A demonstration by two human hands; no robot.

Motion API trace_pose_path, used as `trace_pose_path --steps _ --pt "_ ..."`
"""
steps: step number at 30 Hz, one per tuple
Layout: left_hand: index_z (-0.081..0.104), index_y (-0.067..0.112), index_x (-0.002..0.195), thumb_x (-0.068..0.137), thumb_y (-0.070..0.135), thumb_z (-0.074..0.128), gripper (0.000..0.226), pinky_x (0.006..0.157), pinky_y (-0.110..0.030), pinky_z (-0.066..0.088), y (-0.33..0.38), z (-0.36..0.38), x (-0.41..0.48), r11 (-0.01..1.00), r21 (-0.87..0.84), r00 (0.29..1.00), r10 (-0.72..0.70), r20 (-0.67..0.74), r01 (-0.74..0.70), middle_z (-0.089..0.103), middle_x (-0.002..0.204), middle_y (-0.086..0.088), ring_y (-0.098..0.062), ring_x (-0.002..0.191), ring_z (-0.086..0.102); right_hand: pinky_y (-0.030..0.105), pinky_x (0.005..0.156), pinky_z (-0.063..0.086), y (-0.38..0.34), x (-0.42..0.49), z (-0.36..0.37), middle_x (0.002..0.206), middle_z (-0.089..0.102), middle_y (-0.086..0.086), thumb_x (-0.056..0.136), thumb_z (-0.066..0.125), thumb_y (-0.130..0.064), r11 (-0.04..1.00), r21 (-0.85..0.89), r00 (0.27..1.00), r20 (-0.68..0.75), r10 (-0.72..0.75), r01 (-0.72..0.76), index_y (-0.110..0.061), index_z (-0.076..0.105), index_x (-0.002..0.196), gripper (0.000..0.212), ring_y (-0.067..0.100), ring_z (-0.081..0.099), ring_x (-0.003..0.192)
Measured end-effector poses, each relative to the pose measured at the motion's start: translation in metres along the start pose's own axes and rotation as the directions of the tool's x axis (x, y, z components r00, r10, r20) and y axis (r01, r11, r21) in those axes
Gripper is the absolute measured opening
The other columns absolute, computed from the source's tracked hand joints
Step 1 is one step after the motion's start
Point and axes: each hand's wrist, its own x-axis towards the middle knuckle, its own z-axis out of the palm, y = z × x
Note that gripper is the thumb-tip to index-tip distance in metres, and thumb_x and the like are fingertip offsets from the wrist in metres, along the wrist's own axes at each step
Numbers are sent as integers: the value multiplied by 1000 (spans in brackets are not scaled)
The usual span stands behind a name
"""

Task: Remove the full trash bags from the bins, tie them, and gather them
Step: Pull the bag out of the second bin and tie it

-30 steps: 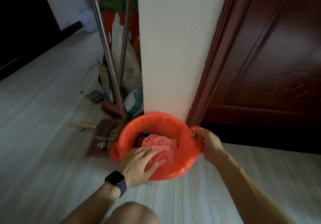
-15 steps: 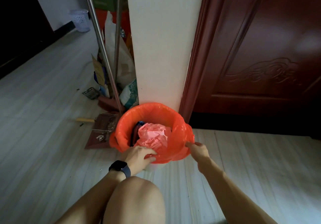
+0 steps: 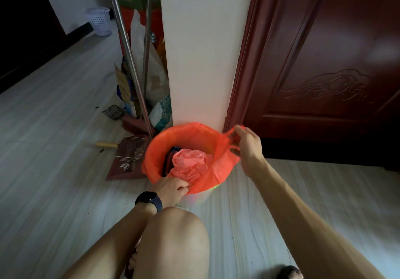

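My right grip (image 3: 249, 149) was clamped on the right edge of the thin orange plastic trash bag (image 3: 186, 137), lifting that edge above the rim. My left grip (image 3: 173, 189), a dark wristwatch (image 3: 149, 199) behind it, pinched the bag's near edge. The bag lined a pale round plastic bin (image 3: 200, 198), which stood on the grey plank floor (image 3: 54, 149) against the foot of a white pillar (image 3: 201, 51), with crumpled pink plastic (image 3: 190, 162) inside. A reddish dustpan (image 3: 129, 162) lay just left of the bin, and a dark red wooden door (image 3: 324, 62) stood to the right.
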Motion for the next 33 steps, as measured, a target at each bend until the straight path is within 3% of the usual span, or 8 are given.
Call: trace_pose_path --steps 6,12,16,20,24,28,30,33 --pt "57 15 72 94 31 49 28 60 -30 35 4 -9 -1 998 -21 998 -52 -41 52 57 68 1 -28 77 63 24 68 40 -25 0 6 70 67 -10 90 60 -34 964 -210 985 85 -148 163 -20 66 59 34 5 53 64" --pt "55 26 71 77 79 34 58 70 -35 49 3 -20 0 1000 12 1000 11 27 -12 63 71 9 -14 70 59 33 70 45 -10 21 -24 74 65 0 87 60 -37 966 -248 981 -154 -115 74 -8 70 78 32 16 57 72" --pt "65 21 84 80 58 36 47 67 -31 45 0 -26 -3 975 174 985 151 -82 -135 68 86 6 -19 87 63 31 67 46 -9 20 -30 68 63 -1 93 58 -28 987 -78 975 -165 -149 137 -9 66 73 29 16 58 71" --pt "70 23 95 92 40 56 23 70 -31 43 -17 -34 -5 1000 20 962 -13 -272 19 69 97 3 -19 96 61 28 61 51 -13 17 -8 62 67 4 95 58 -23 992 43 993 -4 -116 116 -17 60 63 32 24 69 66" --pt "69 33 105 77 50 66 33 90 -34 46 -46 -32 -6 958 -185 872 -279 -403 221 61 121 4 -23 113 55 33 56 48 11 10 19 58 63 2 89 61 -38 943 -282 983 108 -151 176 -14 59 67 32 17 58 52" --pt "50 22 136 73 53 70 73 103 -41 42 -62 -28 -4 513 -784 725 -678 -120 349 52 138 -7 -31 125 51 35 76 48 63 -2 32 82 66 -1 89 64 -43 723 -647 956 287 -63 242 -17 58 96 28 21 61 80" --pt "34 16 148 87 58 58 78 105 -41 40 -62 -25 -8 185 -874 687 -697 205 449 43 148 -11 -31 130 47 34 74 47 81 -14 35 87 68 0 88 63 -47 626 -726 935 354 -14 285 -19 56 101 32 24 63 84" --pt "38 19 146 95 64 40 68 95 -40 44 -58 -20 -13 -19 -851 682 -589 433 524 52 138 -11 -28 120 54 33 69 47 109 -22 33 87 67 0 86 62 -52 451 -817 906 420 40 359 -18 54 101 38 26 63 81"
